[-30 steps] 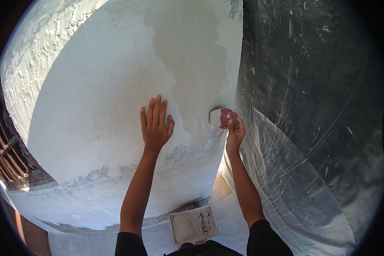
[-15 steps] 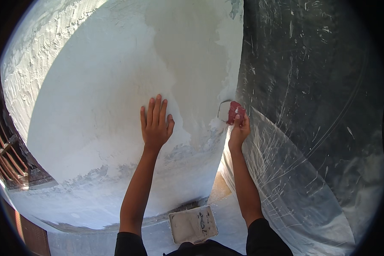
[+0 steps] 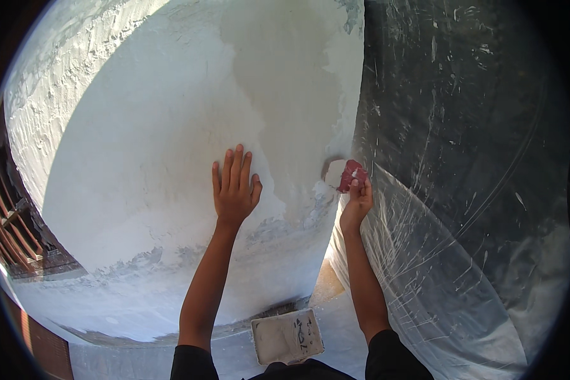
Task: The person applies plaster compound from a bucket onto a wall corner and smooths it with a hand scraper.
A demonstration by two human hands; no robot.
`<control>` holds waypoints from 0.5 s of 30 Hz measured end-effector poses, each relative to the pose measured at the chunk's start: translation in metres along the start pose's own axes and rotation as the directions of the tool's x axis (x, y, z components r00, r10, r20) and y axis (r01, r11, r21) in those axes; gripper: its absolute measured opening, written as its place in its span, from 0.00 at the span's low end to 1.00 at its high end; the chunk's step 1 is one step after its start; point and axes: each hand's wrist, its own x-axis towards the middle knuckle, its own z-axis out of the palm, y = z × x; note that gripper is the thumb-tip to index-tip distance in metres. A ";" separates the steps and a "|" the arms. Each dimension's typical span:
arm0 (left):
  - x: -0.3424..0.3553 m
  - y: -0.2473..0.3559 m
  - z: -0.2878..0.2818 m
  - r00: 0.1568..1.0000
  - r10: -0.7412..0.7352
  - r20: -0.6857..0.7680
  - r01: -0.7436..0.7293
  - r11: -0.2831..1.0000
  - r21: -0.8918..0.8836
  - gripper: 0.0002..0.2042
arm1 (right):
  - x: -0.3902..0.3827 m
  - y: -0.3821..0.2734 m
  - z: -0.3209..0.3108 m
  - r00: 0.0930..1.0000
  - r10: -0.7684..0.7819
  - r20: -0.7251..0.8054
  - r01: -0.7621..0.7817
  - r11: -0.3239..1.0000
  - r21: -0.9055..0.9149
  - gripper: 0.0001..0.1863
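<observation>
A pale plastered wall (image 3: pixel 152 158) fills the middle, with a damp-looking grey patch of plaster (image 3: pixel 285 95) on it. My left hand (image 3: pixel 235 190) lies open on the wall, fingers stretched upward, left of that patch. At the wall's right edge my right hand (image 3: pixel 358 202) grips a red putty scraper (image 3: pixel 352 175), thumb on its near face. Its flat blade (image 3: pixel 334 173) points left and rests against the plaster. Some whitish putty sticks to the red part. The fingers behind the scraper are partly hidden.
A tray of grey putty (image 3: pixel 278 339) stands below, close to my body. Dark splattered sheeting (image 3: pixel 449 126) hangs on the right, with translucent plastic (image 3: pixel 430 272) below it. A brown window grille (image 3: pixel 9 221) is at the far left. Rough plaster (image 3: pixel 50 107) borders the upper left.
The scraper and my right hand have moved slightly down along the wall's right edge. My left hand stays flat on the wall; the whole view has shifted a little.
</observation>
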 end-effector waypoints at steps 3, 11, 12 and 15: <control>0.002 0.003 0.001 1.000 -0.019 0.004 0.019 1.000 -0.006 0.21 | -0.012 0.017 0.000 0.964 0.004 0.266 0.045 0.983 -0.178 0.15; 0.000 -0.001 -0.001 1.000 -0.001 -0.002 0.001 1.000 -0.006 0.21 | -0.004 0.005 0.001 0.999 0.001 0.038 0.000 1.000 -0.021 0.15; 0.000 -0.001 0.000 1.000 -0.016 0.005 0.016 1.000 0.008 0.21 | -0.010 0.006 0.000 0.987 0.033 0.158 -0.034 0.999 0.001 0.15; 0.002 0.005 0.000 0.999 -0.033 0.011 0.033 0.999 0.011 0.21 | -0.013 0.024 -0.013 0.912 0.007 0.410 0.203 0.861 -0.467 0.14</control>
